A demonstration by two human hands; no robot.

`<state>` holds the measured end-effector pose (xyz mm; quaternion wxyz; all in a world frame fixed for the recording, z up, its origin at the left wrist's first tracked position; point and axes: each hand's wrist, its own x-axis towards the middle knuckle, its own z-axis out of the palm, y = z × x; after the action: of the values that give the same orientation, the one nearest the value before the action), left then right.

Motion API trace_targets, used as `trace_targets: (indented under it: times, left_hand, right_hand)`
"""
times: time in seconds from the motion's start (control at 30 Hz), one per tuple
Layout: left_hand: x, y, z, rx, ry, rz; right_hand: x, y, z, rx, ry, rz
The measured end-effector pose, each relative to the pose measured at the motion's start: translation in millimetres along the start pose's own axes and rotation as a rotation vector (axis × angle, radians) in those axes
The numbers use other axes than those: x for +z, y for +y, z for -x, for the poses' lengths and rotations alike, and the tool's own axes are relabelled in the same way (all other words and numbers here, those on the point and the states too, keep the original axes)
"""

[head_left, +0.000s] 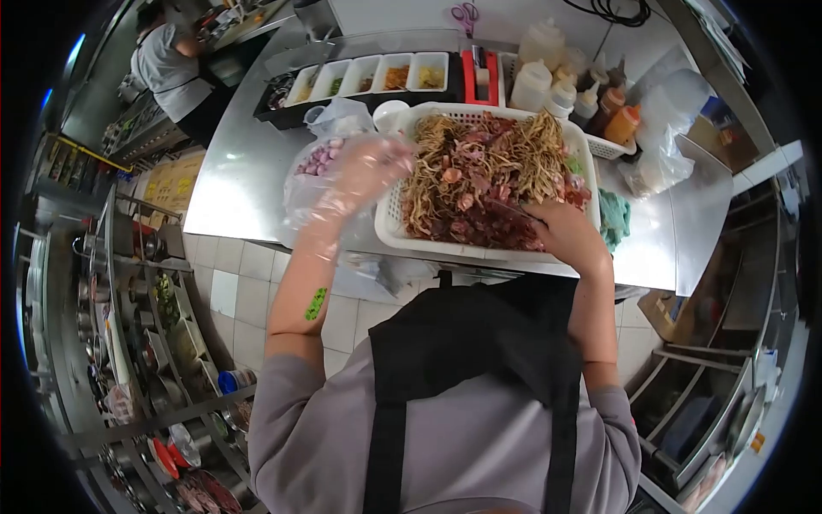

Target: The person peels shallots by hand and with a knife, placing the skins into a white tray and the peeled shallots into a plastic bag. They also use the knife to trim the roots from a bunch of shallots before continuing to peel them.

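Observation:
A white plastic basket (387, 224) stands at the table's front edge. In it lie thin brown root-like stalks (432, 163) and dark red chopped meat pieces (454, 221). My left hand (372, 171), in a clear plastic glove, is over the basket's left rim; its fingers are smeared by motion. My bare right hand (569, 236) is at the front right of the basket, fingers closed. A thin dark thing shows at its fingertips, too small to name. Beside my left hand, a clear bag holds small purple shallots or onions (318, 160).
Behind the basket stand a topping tray with white tubs (360, 75), a red-framed holder (479, 77) and several squeeze bottles (533, 86). A green cloth (614, 218) lies right of the basket. A co-worker (171, 64) stands at the far left; shelves (171, 343) line the left side.

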<state>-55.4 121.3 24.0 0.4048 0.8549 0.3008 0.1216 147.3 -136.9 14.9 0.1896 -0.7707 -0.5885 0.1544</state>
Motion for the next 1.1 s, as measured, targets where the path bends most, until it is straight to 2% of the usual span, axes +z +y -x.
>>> trace_targets:
  times: [0.07,0.1,0.17,0.27,0.4,0.47,0.53,0.6,0.67,0.7,0.73,0.8,0.83,0.87,0.93,0.97,1.03,1.07,1.1]
  left_hand:
    - [34,-10,-4,0.343,-0.005,-0.471]
    - [47,1,-1,0.344,-0.010,-0.468]
    - [67,21,6,0.070,0.037,-0.626]
    - [68,8,-11,0.095,-0.043,-0.667]
    - [36,22,-18,0.146,-0.073,-0.365]
    - [26,27,-20,0.148,-0.041,-0.402]
    - [15,36,-23,0.169,-0.262,-0.238]
    - [7,53,-20,0.171,-0.278,-0.238]
    - [2,62,-35,-0.046,-0.343,-0.424]
    - [5,62,-38,-0.045,-0.345,-0.423]
    - [13,60,-41,0.027,-0.268,-0.502]
    - [33,50,-52,0.173,-0.107,-0.659]
    - [48,33,-65,0.179,-0.014,-0.801]
    - [59,18,-75,0.183,-0.010,-0.803]
    - [68,20,-74,0.143,0.210,-0.615]
    - [62,21,-82,-0.039,-0.003,-0.537]
    - [47,16,-85,0.023,-0.016,-0.425]
    - [41,13,-86,0.076,-0.027,-0.310]
    - [37,21,-79,0.138,0.048,-0.166]
  right_hand:
    - [-3,-1,2,0.031,0.021,0.004]
    - [-8,-6,3,0.024,0.050,-0.026]
    - [-12,-9,6,0.021,0.096,-0.094]
    - [-10,-5,9,0.042,0.174,-0.069]
    - [-23,-3,11,0.029,0.213,-0.032]
    - [-36,-15,3,0.110,0.268,-0.164]
    - [-39,-15,-13,0.069,0.339,-0.160]
    - [-44,-16,-34,0.005,0.393,-0.057]
    - [-40,-11,-57,-0.025,0.402,-0.027]
    - [-35,-6,-66,-0.057,0.404,0.004]
    - [-30,-2,-73,-0.057,0.404,0.006]
    - [-20,8,-84,-0.036,0.216,0.114]
    - [-17,11,-87,-0.037,0.220,0.116]
    - [-14,15,-88,-0.005,0.189,0.157]
    - [-13,26,-90,0.031,0.159,0.200]
    - [-15,34,-91,0.008,0.207,0.207]
    - [-29,36,-90,-0.011,0.262,0.216]
    - [-44,34,-88,-0.016,0.263,0.115]
    - [-61,28,-84,-0.021,0.262,0.013]
